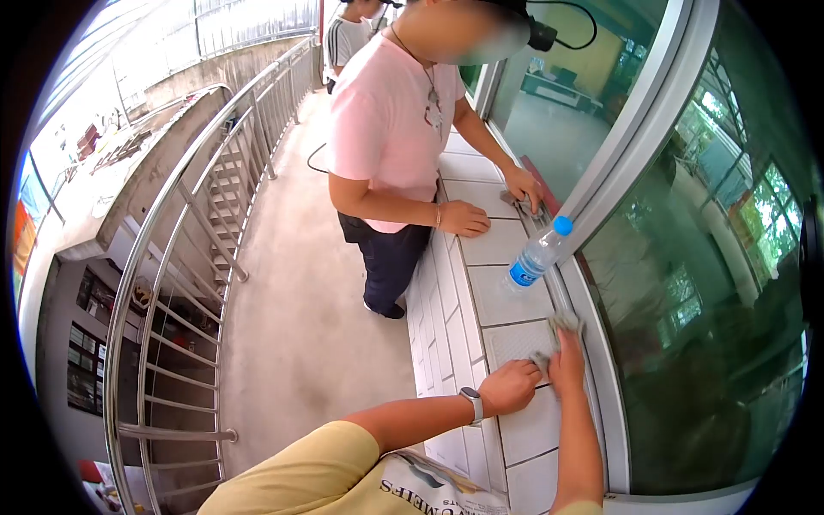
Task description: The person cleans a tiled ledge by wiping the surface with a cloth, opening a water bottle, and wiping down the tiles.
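My left hand, with a watch on its wrist, is closed over the white-tiled ledge, and its fingertips pinch a bit of grey rag. Just beside it, my right hand presses a grey rag into the corner where the tiles meet the window frame. Whether both hands hold one rag or two pieces, I cannot tell. Beyond my hands a clear plastic bottle with a blue cap and blue label stands on the ledge near the frame.
A person in a pink shirt stands ahead, one hand on the ledge, the other on a grey cloth. Another person is farther back. A metal railing lines the walkway at left; glass panes rise at right.
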